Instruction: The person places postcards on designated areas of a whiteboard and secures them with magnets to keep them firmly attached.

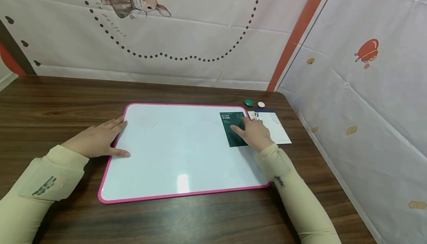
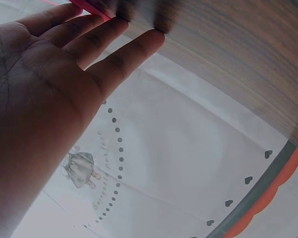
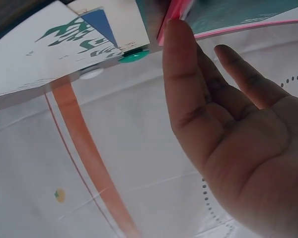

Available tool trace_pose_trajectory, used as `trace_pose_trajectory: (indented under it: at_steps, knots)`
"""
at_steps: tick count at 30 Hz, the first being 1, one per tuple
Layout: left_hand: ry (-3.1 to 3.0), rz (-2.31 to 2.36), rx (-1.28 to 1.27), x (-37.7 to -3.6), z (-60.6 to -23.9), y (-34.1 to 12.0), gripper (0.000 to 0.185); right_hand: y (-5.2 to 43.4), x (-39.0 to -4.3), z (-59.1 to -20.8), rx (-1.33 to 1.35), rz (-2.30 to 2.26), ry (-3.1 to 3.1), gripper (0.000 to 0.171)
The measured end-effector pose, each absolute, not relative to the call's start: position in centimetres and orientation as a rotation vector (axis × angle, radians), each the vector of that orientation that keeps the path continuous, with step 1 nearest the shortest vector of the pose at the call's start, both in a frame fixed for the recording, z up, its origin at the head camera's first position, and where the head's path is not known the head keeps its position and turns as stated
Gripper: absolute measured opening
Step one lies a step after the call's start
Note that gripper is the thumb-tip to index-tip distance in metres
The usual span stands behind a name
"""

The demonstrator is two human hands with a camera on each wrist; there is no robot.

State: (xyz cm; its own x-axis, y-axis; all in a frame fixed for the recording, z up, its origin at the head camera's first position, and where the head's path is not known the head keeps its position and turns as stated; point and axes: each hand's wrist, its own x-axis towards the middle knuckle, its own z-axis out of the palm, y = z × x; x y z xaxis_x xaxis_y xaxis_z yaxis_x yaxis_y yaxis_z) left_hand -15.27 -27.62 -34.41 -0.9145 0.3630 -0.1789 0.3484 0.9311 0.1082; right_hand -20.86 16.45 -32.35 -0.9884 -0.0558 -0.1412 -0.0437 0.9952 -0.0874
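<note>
Head view – board: A pink-framed whiteboard (image 1: 180, 147) lay flat on the dark wooden table (image 1: 50, 103), roughly centred before the person.
Head view – left hand: The left hand (image 1: 96, 140) rested flat, fingers straight and spread, its fingertips at the board's left rim and the thumb lying on the board's near-left edge.
Head view – right hand: The right hand (image 1: 255, 132) lay palm down with extended fingers pressing on a dark green card (image 1: 233, 129) that sat on the board's upper right corner; nothing was pinched.
Head view – nearby: A white printed card (image 1: 277, 127) lay on the table just beside the board's right edge, partly under the hand; a green magnet (image 1: 248, 102) and a white magnet (image 1: 261, 104) sat just beyond it, near the backdrop.
Left wrist view: The palm and straight fingers (image 2: 109, 54) showed open, fingertips meeting the pink rim; the table was blurred.
Right wrist view: The fingers (image 3: 184, 89) were straight and relaxed, tips toward the pink rim; the white card, green magnet (image 3: 134, 55) and white magnet (image 3: 92, 73) showed beyond.
Handling, as a judgement: The green card looked thin, light and bendable, and likely to slide readily on the glossy board; flat finger pressure would move it, while lifting would call for catching an edge or corner.
</note>
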Motion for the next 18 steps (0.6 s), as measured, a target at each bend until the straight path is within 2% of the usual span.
trace_pose_trajectory:
  at_steps: [18]
  knots:
    - [2.893, 0.112, 0.546, -15.45, -34.55, -27.82, 0.118, 17.42, -21.74, -32.34, -0.071, -0.192, 2.987, 0.069]
